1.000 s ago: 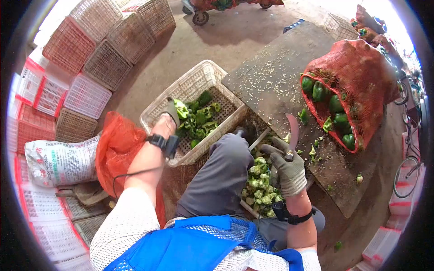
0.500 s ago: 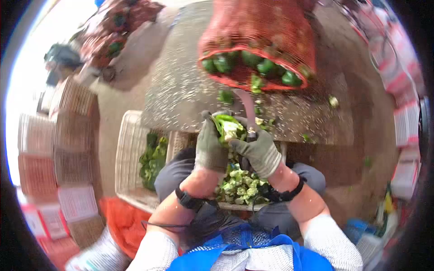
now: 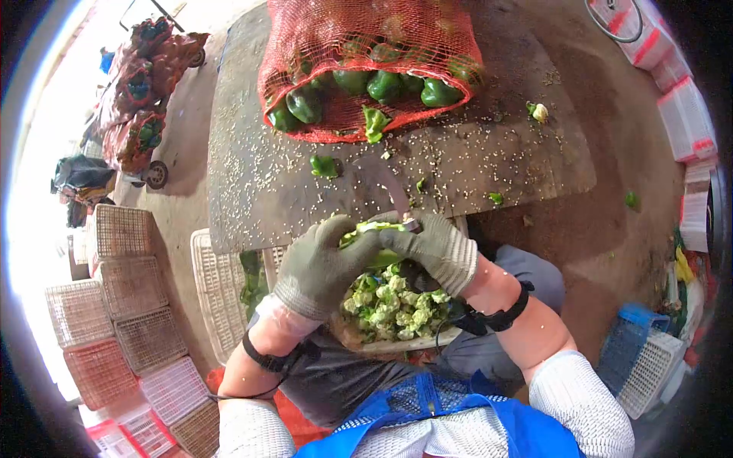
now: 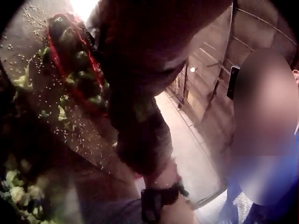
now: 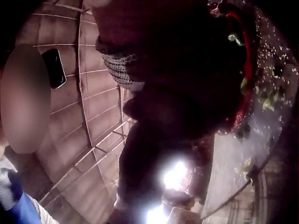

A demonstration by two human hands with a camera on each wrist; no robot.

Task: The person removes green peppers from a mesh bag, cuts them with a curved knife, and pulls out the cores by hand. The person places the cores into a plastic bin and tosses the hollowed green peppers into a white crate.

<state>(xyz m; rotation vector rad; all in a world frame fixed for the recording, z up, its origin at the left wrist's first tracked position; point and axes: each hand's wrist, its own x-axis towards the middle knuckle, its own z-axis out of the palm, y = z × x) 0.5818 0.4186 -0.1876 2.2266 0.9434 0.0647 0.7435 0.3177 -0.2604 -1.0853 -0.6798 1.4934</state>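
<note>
My gloved left hand [image 3: 324, 259] grips a green bell pepper [image 3: 384, 259] in front of my lap in the head view. Its pale cut part shows at the top, and the fingers cover much of the rest. Close against it, my gloved right hand [image 3: 434, 246] holds a curved knife [image 3: 391, 187], blade pointing away from me over the board. Beneath both hands sits a container of pale pepper cores [image 3: 401, 307]. Both wrist views are dark; there the left hand [image 4: 142, 135] and right hand [image 5: 163, 112] are mostly shadowed shapes.
A red mesh sack [image 3: 427, 30] of green peppers lies open on the seed-strewn board [image 3: 496, 153]. Pepper scraps [image 3: 324, 166] are scattered there. At left stands a white crate [image 3: 210, 286] with green pepper pieces, beyond it stacked crates [image 3: 126, 282] and a loaded cart [image 3: 141, 99].
My left hand has come from the side crate to the front and now holds a pepper against the right hand. The knife has moved with the right hand. The head view has turned toward the board.
</note>
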